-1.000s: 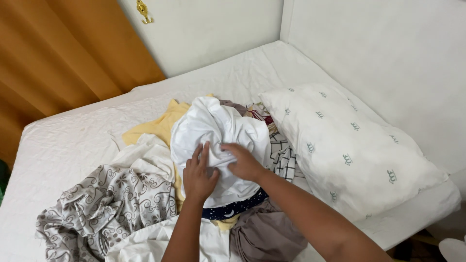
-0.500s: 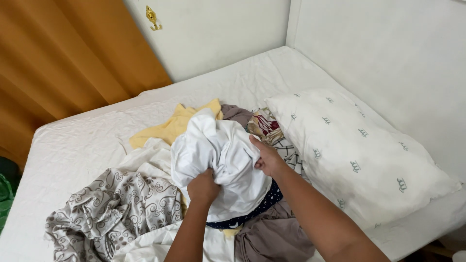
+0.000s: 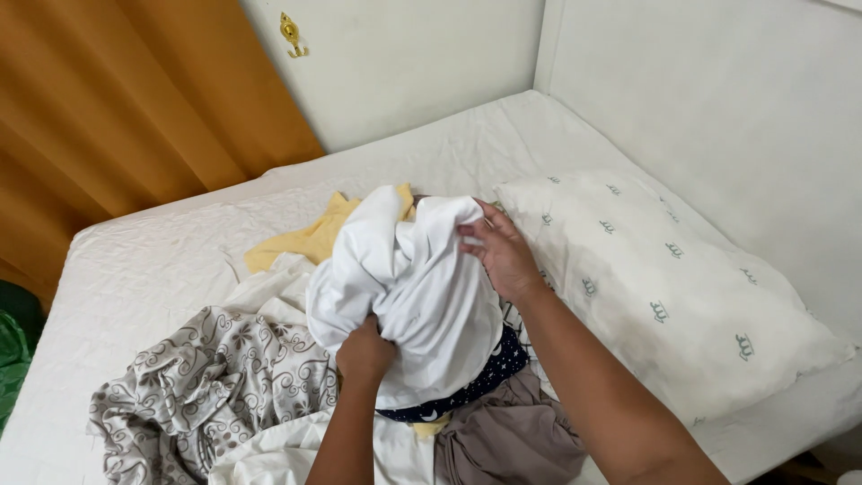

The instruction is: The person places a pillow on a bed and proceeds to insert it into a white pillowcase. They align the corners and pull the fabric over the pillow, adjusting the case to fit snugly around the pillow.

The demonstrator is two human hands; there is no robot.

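Note:
A bunched white garment (image 3: 413, 278) is lifted above a heap of clothes on the bed. My left hand (image 3: 365, 350) is closed on its lower folds. My right hand (image 3: 501, 251) grips its upper right edge, fingers curled into the cloth. Under the garment lie a dark blue piece with small white marks (image 3: 476, 382), a brown-grey cloth (image 3: 507, 440) and a yellow cloth (image 3: 310, 238). A grey cloth with a white swirl pattern (image 3: 206, 386) spreads to the left of my left forearm.
A white pillow with small green marks (image 3: 664, 287) lies right of the heap, against the white wall (image 3: 736, 117). The white mattress (image 3: 153, 260) extends left and back. An orange curtain (image 3: 126, 99) hangs at the left, something green (image 3: 13, 350) below it.
Both hands have raised and gathered the white garment. My right hand went from the garment's middle up to its top right edge; my left hand closed on the lower folds.

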